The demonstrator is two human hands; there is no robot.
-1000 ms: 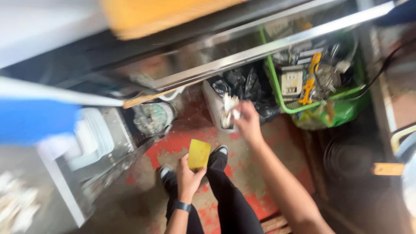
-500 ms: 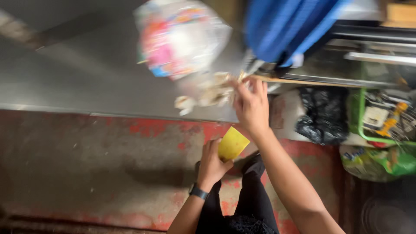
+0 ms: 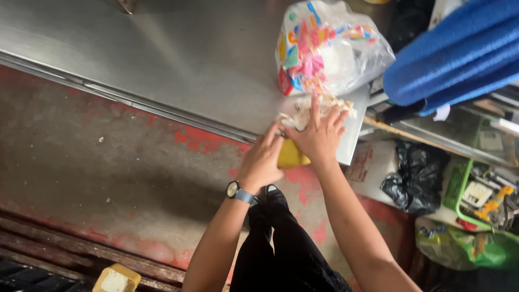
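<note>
scraps point(image 3: 303, 111) lay heaped at the steel desk point(image 3: 178, 65) edge. right hand point(image 3: 319, 135) spread flat over them; left hand point(image 3: 263, 162) clamped on yellow scraper point(image 3: 292, 156) just below. best swept slowly, scraper tight to edge.

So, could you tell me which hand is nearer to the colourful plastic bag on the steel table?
Right. The right hand lies flat on the pale scraps just below the colourful plastic bag; the left hand sits lower, at the table edge, holding the yellow card.

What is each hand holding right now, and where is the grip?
The left hand grips the yellow card by its left edge, under the steel table rim. The right hand lies flat over pale scraps at the edge; no closed grip visible.
</note>
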